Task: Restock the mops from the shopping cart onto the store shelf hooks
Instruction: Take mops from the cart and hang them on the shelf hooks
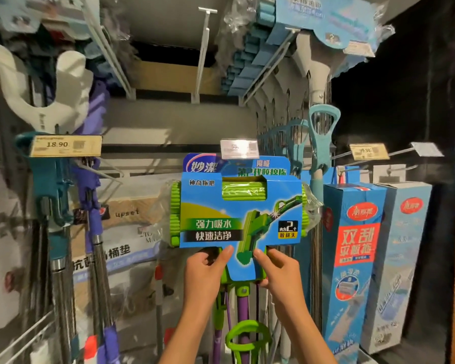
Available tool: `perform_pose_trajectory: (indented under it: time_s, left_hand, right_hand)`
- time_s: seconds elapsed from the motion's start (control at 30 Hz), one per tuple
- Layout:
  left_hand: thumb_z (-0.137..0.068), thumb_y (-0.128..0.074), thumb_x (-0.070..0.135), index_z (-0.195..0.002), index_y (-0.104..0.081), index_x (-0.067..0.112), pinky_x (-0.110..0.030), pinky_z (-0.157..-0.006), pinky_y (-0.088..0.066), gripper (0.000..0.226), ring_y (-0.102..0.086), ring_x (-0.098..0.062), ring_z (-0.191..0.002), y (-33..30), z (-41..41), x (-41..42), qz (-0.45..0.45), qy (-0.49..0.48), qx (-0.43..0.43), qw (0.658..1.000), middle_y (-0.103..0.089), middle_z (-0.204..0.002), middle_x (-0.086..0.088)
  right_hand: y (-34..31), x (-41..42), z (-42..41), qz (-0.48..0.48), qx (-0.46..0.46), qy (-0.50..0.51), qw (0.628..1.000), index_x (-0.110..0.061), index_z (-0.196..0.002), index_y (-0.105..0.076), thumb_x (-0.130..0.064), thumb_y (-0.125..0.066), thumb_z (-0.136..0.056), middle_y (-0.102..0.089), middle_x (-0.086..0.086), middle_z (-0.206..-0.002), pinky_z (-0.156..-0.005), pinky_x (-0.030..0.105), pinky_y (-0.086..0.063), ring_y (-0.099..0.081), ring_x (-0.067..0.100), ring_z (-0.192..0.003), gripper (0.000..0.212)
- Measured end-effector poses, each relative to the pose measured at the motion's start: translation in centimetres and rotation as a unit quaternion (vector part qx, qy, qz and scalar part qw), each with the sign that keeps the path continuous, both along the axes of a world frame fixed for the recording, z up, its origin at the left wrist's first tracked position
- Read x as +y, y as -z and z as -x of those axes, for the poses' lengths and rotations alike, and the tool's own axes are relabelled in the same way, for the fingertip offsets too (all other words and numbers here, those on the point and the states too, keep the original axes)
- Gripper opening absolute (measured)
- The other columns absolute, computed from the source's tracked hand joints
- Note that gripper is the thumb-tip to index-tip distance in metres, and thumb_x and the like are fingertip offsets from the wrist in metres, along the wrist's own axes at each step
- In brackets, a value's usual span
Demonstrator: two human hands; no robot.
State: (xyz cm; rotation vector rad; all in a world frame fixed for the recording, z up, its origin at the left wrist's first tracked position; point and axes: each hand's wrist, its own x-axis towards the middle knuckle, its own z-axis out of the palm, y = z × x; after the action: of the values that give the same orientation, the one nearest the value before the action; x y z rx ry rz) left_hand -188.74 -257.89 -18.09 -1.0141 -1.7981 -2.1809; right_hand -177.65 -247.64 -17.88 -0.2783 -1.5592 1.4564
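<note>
A green sponge mop in a blue cardboard sleeve point(237, 214) stands upright in front of the shelf, head up, its purple and green pole point(243, 311) running down between my arms. My left hand point(208, 269) grips the lower left of the sleeve, thumb on its front. On the lower right edge, my right hand point(279, 269) pinches the sleeve. The top of the sleeve sits at a hook with a price tag point(239, 148); whether it hangs on the hook cannot be told. The cart is out of view.
Teal and purple mops point(55, 206) hang at the left under an 18.90 tag point(63, 145). Light-blue mops point(322, 143) hang at the right, beside tall blue boxes point(352, 258). A bare white hook point(204, 48) juts out overhead. Packaged goods point(132, 232) fill the back.
</note>
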Motion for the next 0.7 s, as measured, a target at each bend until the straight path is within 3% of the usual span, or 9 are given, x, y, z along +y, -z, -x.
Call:
perform_pose_trajectory:
  time_s: [0.1, 0.2, 0.3, 0.4, 0.47, 0.57, 0.63, 0.7]
  left_hand:
    - [-0.081, -0.079, 0.038, -0.054, -0.031, 0.021, -0.027, -0.048, -0.019, 0.058, -0.024, -0.007, -0.043, -0.3, 0.0, 0.7, 0.001, -0.014, -0.004, 1.0, -0.025, -0.042, 0.011]
    - [-0.074, -0.078, 0.051, -0.053, -0.032, 0.022, -0.033, -0.051, -0.024, 0.059, -0.03, -0.012, -0.046, -0.2, 0.0, 1.2, 0.001, -0.017, -0.015, 1.0, -0.027, -0.045, 0.009]
    - [-0.062, -0.078, 0.075, -0.053, -0.04, 0.024, -0.053, -0.047, -0.046, 0.064, -0.048, -0.023, -0.054, 0.6, 0.7, 1.8, 0.014, -0.019, -0.05, 0.998, -0.044, -0.055, -0.009]
    - [-0.055, -0.076, 0.083, -0.06, -0.048, 0.019, -0.067, -0.06, -0.052, 0.071, -0.062, -0.038, -0.062, 1.1, 1.4, 2.3, 0.026, -0.022, -0.076, 0.997, -0.053, -0.063, -0.028]
    - [-0.06, -0.078, 0.078, -0.064, -0.049, 0.016, -0.068, -0.059, -0.053, 0.068, -0.066, -0.046, -0.069, 0.7, 1.1, 2.2, 0.032, -0.022, -0.086, 0.996, -0.056, -0.069, -0.031]
    - [-0.077, -0.079, 0.052, -0.068, -0.049, 0.01, -0.058, -0.05, -0.058, 0.052, -0.063, -0.037, -0.068, 0.0, 1.2, 2.4, 0.031, -0.029, -0.104, 0.994, -0.052, -0.068, -0.019]
    - [-0.079, -0.079, 0.049, -0.069, -0.051, 0.009, -0.053, -0.048, -0.059, 0.049, -0.062, -0.041, -0.068, -0.3, 1.7, 2.6, 0.033, -0.029, -0.11, 0.993, -0.051, -0.071, -0.013]
    - [-0.08, -0.079, 0.048, -0.074, -0.057, 0.006, -0.048, -0.048, -0.06, 0.048, -0.067, -0.049, -0.081, -0.6, 2.2, 2.9, 0.032, -0.024, -0.119, 0.992, -0.059, -0.077, -0.016]
  right_hand:
    - [-0.2, 1.1, 0.3, -0.007, 0.0, -0.013, 1.0, 0.013, -0.087, -0.062, -0.021, -0.068, -0.094, -0.073, 0.018, -0.085, -0.053, 0.028, -0.051, -0.073, 0.015, -0.078, 0.035]
    - [-0.3, 1.9, 0.3, -0.007, 0.0, -0.021, 1.0, 0.009, -0.084, -0.064, -0.019, -0.068, -0.093, -0.074, 0.01, -0.078, -0.048, 0.023, -0.047, -0.071, 0.012, -0.073, 0.031]
    - [-0.3, 2.3, 0.4, 0.003, -0.008, -0.034, 0.999, 0.006, -0.086, -0.068, -0.017, -0.068, -0.093, -0.076, 0.007, -0.079, -0.055, 0.033, -0.058, -0.075, 0.015, -0.078, 0.024]
    - [-0.3, 2.6, 0.8, 0.013, -0.018, -0.043, 0.999, 0.008, -0.091, -0.069, -0.016, -0.068, -0.093, -0.076, 0.01, -0.082, -0.063, 0.041, -0.06, -0.075, 0.018, -0.079, 0.024]
    - [-0.4, 2.8, 1.2, 0.022, -0.021, -0.048, 0.998, 0.006, -0.091, -0.071, -0.016, -0.069, -0.093, -0.077, 0.009, -0.082, -0.065, 0.043, -0.06, -0.076, 0.021, -0.081, 0.023]
    - [-0.6, 3.3, 2.1, 0.025, -0.032, -0.043, 0.998, 0.007, -0.087, -0.071, -0.019, -0.071, -0.092, -0.076, 0.009, -0.08, -0.073, 0.052, -0.06, -0.075, 0.028, -0.085, 0.026]
    - [-0.6, 3.6, 2.8, 0.026, -0.038, -0.033, 0.998, 0.006, -0.084, -0.072, -0.021, -0.073, -0.09, -0.076, 0.009, -0.078, -0.074, 0.057, -0.059, -0.074, 0.03, -0.085, 0.028]
    - [-0.7, 3.9, 3.6, 0.033, -0.037, -0.029, 0.998, 0.006, -0.083, -0.072, -0.023, -0.075, -0.089, -0.075, 0.012, -0.079, -0.074, 0.063, -0.057, -0.072, 0.035, -0.087, 0.03]
